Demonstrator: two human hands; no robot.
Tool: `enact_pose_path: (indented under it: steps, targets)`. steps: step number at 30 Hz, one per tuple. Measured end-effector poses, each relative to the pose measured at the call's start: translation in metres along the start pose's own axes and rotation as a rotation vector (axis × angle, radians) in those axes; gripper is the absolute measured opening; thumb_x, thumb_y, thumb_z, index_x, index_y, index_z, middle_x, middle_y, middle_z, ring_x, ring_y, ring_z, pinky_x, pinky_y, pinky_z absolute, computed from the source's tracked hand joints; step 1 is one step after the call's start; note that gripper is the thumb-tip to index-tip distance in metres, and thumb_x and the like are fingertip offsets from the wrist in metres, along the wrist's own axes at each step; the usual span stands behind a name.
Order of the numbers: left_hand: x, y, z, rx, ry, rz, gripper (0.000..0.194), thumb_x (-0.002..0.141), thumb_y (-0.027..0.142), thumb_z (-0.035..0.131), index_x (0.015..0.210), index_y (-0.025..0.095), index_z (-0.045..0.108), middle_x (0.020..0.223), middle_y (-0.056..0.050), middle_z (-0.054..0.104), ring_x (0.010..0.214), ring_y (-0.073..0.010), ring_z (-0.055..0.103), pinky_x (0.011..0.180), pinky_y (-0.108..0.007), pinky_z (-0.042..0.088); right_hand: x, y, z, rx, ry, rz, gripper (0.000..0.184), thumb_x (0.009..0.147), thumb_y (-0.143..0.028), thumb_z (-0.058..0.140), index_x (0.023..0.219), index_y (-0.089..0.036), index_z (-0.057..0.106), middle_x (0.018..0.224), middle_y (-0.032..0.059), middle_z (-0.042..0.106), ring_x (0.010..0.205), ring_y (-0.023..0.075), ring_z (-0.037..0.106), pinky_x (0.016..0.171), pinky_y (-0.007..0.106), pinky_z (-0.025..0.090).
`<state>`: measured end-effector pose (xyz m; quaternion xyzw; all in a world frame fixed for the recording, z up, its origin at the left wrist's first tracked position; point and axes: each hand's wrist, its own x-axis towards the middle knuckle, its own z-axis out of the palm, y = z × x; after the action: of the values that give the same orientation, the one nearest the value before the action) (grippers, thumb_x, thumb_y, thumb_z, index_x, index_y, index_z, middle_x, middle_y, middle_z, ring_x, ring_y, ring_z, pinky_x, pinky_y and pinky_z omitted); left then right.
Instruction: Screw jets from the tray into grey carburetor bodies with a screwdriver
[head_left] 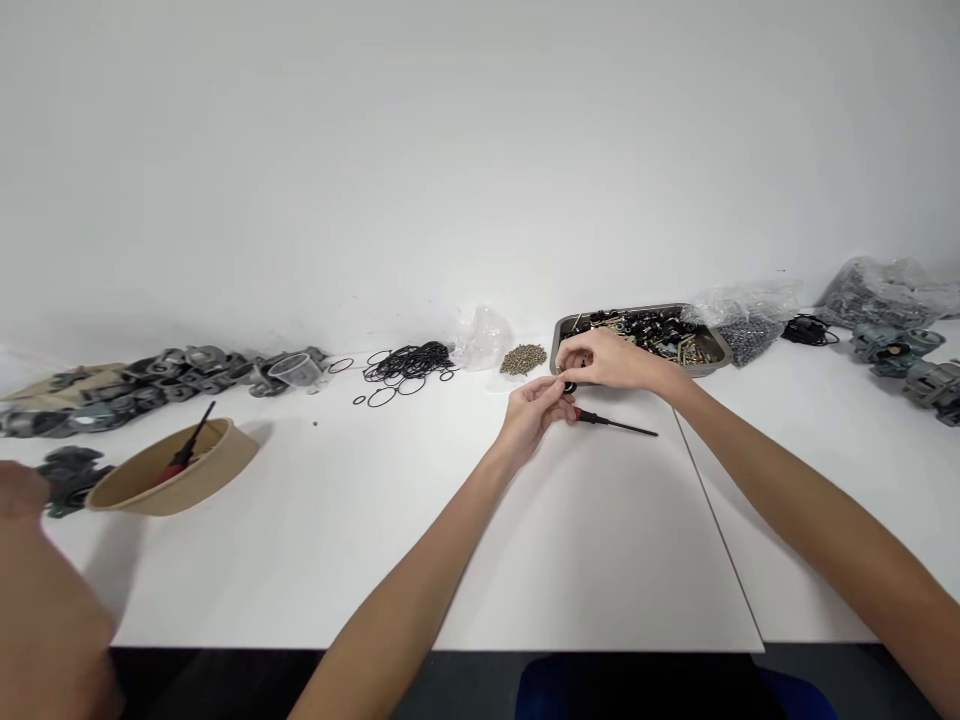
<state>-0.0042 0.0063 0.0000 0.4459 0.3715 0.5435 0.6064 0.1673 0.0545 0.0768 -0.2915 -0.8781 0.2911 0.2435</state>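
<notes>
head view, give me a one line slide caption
Left hand and right hand meet at a small dark part, metal tray behind, screwdriver by the left hand.

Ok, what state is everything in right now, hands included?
Left hand: closed on a small dark part
Right hand: fingertips pinched at that part
Red-and-black screwdriver: shaft pointing right, handle at left hand
Grey metal rectangular tray: holding mixed small parts
Tan round bowl: holding another red-and-black screwdriver, shaft up
Thin black rings: loosely heaped, some strays
Small brass-coloured parts: piled
Clear plastic cup: tilt unclear
</notes>
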Motion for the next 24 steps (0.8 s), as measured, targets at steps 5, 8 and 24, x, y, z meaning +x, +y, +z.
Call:
enact_pose_path:
  steps: [5, 8, 24]
  targets:
    - [0.005, 0.004, -0.011, -0.048, 0.107, 0.04, 0.042, 0.06, 0.035, 0.09, 0.083, 0.008, 0.067, 0.061, -0.006, 0.066, 0.056, -0.015, 0.064, 0.061, -0.03, 0.051, -0.004, -0.005, -0.005, 0.011, 0.015, 0.017, 0.007, 0.077, -0.017, 0.063, 0.081, -0.015, 0.069, 0.077, 0.0022, 0.068, 0.068, 0.0118, 0.058, 0.063, 0.025, 0.041]
    - [0.006, 0.007, -0.012, -0.058, 0.087, 0.001, 0.043, 0.06, 0.033, 0.089, 0.086, 0.008, 0.067, 0.06, -0.007, 0.067, 0.057, -0.0179, 0.066, 0.062, -0.032, 0.053, -0.004, -0.007, -0.004, 0.041, 0.01, 0.015, 0.007, 0.076, -0.016, 0.062, 0.079, -0.015, 0.069, 0.077, 0.0022, 0.069, 0.069, 0.012, 0.06, 0.064, 0.025, 0.043]
    - [0.011, 0.013, -0.03, 0.348, 0.178, 0.134, 0.04, 0.059, 0.025, 0.082, 0.093, 0.013, 0.065, 0.068, 0.0, 0.066, 0.049, -0.0139, 0.06, 0.057, -0.032, 0.051, -0.005, -0.002, -0.011, -0.13, -0.313, 0.187, 0.025, 0.077, -0.02, 0.065, 0.1, -0.02, 0.074, 0.105, 0.0061, 0.073, 0.092, 0.0204, 0.067, 0.072, 0.028, 0.049]
